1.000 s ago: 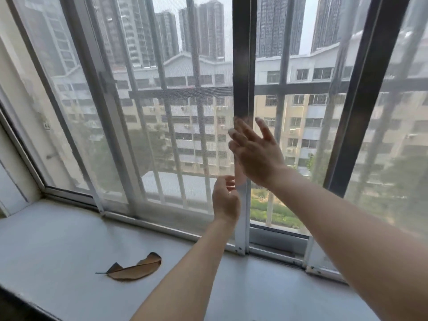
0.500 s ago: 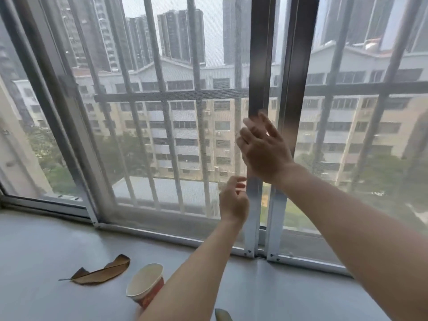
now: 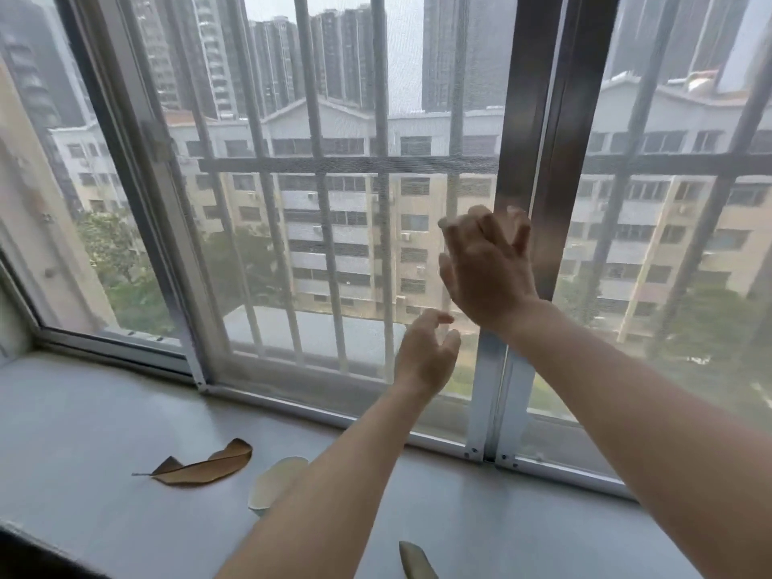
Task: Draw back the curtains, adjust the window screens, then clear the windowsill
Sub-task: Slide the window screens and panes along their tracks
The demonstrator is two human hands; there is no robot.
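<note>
Right now you are working at the screen (image 3: 334, 244). Its mesh is filling the window to the left of the post (image 3: 516, 119), which is the screen's own right-hand edge. That post is standing upright, its long axis running from the sill (image 3: 104, 411) up out of the top of view and leaning a little rightward toward the top. A dark post (image 3: 562, 119) is standing just beside it on the right, the two running side by side along their length.

You are holding your right hand (image 3: 486, 265) against the post about halfway up, with the back of the hand toward you and the fingers spread and bent at the tips. They are too blurred to tell whether they are hooking the post's edge or only pressing on it. Your left hand (image 3: 426, 357) is hovering lower and just left of the post, in front of the mesh. Its fingers are loosely curled and released, grasping nothing.

Well left of the post and below it, a brown leaf (image 3: 204, 465) is lying flat on the sill. Its long axis is running left to right, with the stem pointing left, away from the post, and the broad end rising toward it. Nearer the post, a cup (image 3: 273, 482) is showing only its pale rim from behind your left forearm. Below the post's foot, a second leaf (image 3: 415, 562) is poking in at the bottom edge, cut off.
</note>
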